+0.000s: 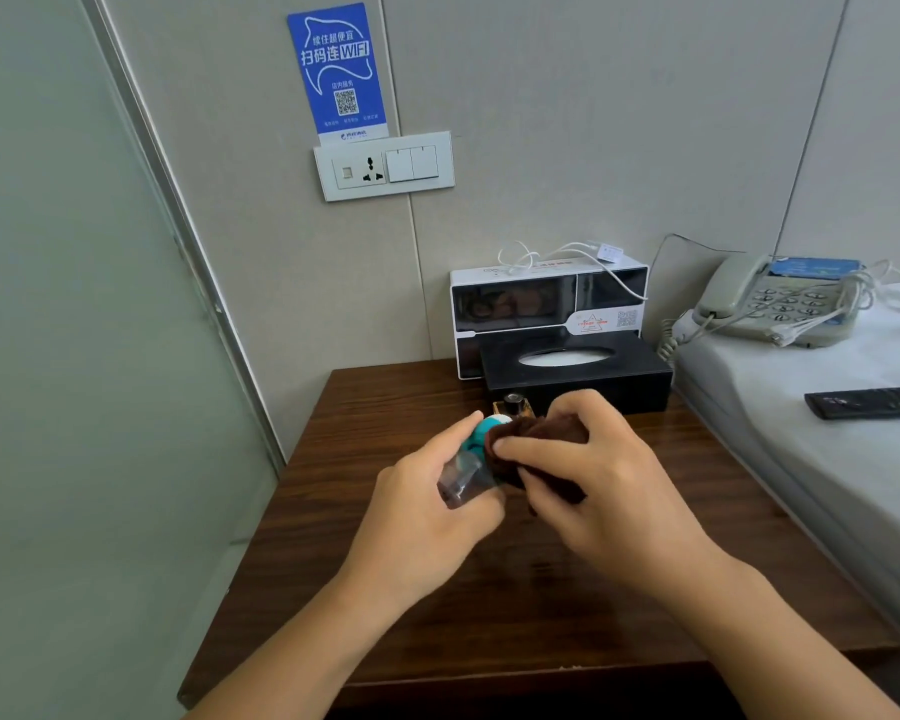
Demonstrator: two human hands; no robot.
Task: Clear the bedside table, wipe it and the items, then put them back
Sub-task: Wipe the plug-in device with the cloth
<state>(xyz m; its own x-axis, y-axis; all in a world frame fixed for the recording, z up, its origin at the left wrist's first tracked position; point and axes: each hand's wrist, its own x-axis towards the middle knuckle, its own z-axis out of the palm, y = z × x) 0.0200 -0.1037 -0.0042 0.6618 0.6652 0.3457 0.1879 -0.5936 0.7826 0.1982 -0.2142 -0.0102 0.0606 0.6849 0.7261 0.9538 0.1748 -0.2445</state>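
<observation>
Over the dark wooden bedside table (385, 511), my left hand (427, 517) grips a small clear bottle (463, 478) with a teal and white top (484, 431), tilted to the right. My right hand (593, 475) holds a dark brown cloth (552, 433) pressed against the bottle's top. A small amber bottle with a dark cap (513, 405) stands on the table just behind my hands. Behind it lies a black tissue box (578, 374), and at the wall stands a white and black box (546, 298) with a white cable on top.
A bed (811, 423) borders the table on the right, with a grey telephone (780, 298) and a black remote control (868, 402) lying on it. A frosted glass partition (74, 356) closes the left side. A socket panel (385, 166) and a blue WiFi sign (339, 70) hang on the wall.
</observation>
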